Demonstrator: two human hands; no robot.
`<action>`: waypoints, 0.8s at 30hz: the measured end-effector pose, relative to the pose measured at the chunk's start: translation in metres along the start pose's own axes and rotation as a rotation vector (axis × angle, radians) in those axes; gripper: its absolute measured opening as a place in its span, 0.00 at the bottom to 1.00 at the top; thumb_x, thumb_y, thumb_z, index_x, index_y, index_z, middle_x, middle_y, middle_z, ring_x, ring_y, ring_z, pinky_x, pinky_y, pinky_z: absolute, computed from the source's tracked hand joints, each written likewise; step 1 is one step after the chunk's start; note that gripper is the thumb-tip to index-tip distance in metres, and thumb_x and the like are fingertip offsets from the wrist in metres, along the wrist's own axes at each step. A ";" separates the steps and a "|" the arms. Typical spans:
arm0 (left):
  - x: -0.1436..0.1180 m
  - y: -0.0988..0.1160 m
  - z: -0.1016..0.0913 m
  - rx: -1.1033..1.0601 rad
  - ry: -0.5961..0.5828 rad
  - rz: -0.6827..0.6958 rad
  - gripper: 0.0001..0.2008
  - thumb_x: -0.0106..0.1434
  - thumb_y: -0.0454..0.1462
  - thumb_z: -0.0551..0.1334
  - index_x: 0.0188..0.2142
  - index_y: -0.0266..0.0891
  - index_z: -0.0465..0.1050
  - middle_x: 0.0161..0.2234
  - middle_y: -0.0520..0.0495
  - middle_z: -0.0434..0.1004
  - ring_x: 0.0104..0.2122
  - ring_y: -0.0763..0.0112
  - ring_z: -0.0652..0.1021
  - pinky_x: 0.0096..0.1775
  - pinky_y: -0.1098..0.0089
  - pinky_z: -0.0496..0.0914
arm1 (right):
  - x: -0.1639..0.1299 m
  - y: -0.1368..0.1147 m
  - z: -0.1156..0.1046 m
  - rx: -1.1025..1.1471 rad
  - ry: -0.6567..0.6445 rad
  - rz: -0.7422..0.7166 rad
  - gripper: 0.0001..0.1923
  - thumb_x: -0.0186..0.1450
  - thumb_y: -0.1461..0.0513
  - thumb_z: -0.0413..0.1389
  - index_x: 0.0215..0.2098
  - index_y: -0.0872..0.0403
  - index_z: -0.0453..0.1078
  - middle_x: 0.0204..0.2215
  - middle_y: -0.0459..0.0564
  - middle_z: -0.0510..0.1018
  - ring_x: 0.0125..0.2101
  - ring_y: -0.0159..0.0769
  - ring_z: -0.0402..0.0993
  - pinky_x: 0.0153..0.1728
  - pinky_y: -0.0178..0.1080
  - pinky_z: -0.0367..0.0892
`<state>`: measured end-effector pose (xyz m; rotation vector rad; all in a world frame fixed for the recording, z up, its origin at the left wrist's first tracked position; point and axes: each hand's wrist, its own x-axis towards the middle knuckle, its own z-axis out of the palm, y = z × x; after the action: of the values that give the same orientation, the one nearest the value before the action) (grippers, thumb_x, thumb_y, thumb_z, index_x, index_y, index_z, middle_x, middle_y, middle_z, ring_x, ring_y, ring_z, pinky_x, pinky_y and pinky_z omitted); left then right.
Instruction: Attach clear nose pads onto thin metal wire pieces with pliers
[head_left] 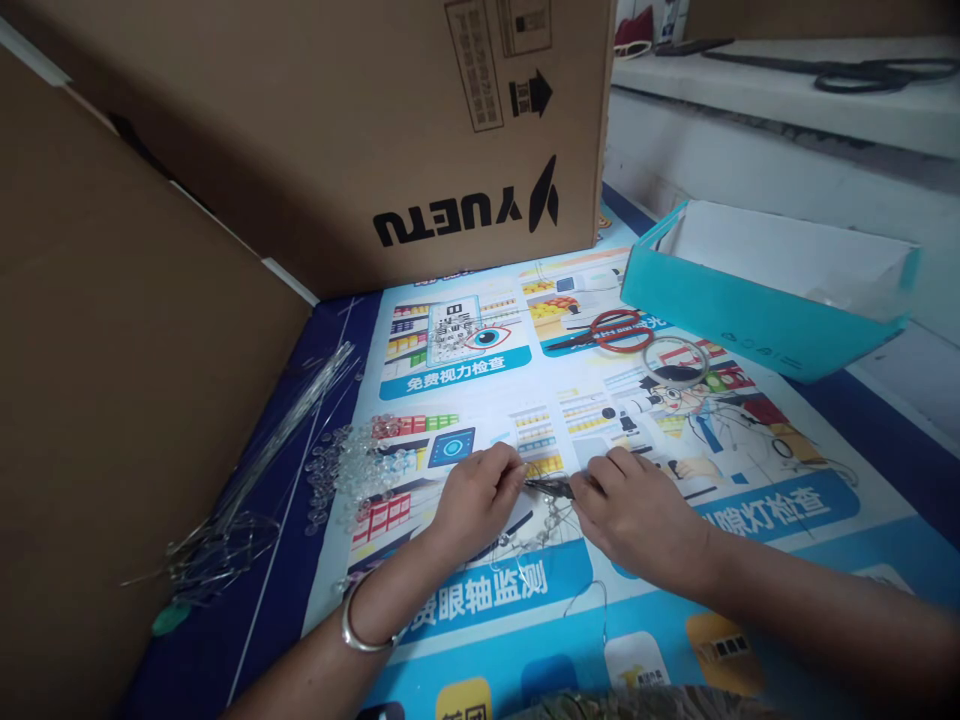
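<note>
Printed sheet [487,396], one teal box [735,310], one pair of pliers [551,488] clamped in right hand [641,510], left hand [480,495] pinched together

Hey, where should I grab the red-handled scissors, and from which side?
Probably best by the red loops, from above and the near side: the scissors lie flat, blades pointing left, and the teal box stands just beyond the loops.
</note>
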<state>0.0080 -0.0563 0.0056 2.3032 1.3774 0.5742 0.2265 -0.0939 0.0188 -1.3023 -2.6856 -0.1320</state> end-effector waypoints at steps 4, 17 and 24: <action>-0.001 0.001 0.001 0.053 0.003 -0.003 0.05 0.64 0.36 0.50 0.33 0.40 0.61 0.27 0.50 0.70 0.28 0.70 0.71 0.30 0.71 0.64 | 0.001 -0.004 -0.003 -0.013 -0.030 0.011 0.12 0.64 0.61 0.47 0.43 0.57 0.67 0.33 0.56 0.69 0.37 0.44 0.62 0.33 0.42 0.56; -0.001 0.001 0.002 0.107 -0.003 -0.014 0.06 0.65 0.37 0.49 0.33 0.40 0.60 0.27 0.50 0.69 0.28 0.69 0.71 0.30 0.70 0.63 | 0.000 -0.009 0.004 -0.135 -0.001 -0.034 0.13 0.63 0.65 0.49 0.45 0.59 0.66 0.31 0.56 0.69 0.34 0.42 0.62 0.30 0.41 0.56; -0.002 -0.002 0.004 0.111 -0.013 0.008 0.06 0.66 0.37 0.49 0.34 0.39 0.61 0.28 0.48 0.70 0.30 0.68 0.71 0.32 0.69 0.64 | 0.000 -0.009 0.004 -0.122 -0.024 -0.034 0.13 0.64 0.65 0.48 0.45 0.59 0.66 0.31 0.56 0.70 0.34 0.43 0.63 0.29 0.41 0.57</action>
<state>0.0077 -0.0578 0.0009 2.3958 1.4277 0.4960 0.2188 -0.0987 0.0153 -1.2992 -2.7594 -0.2899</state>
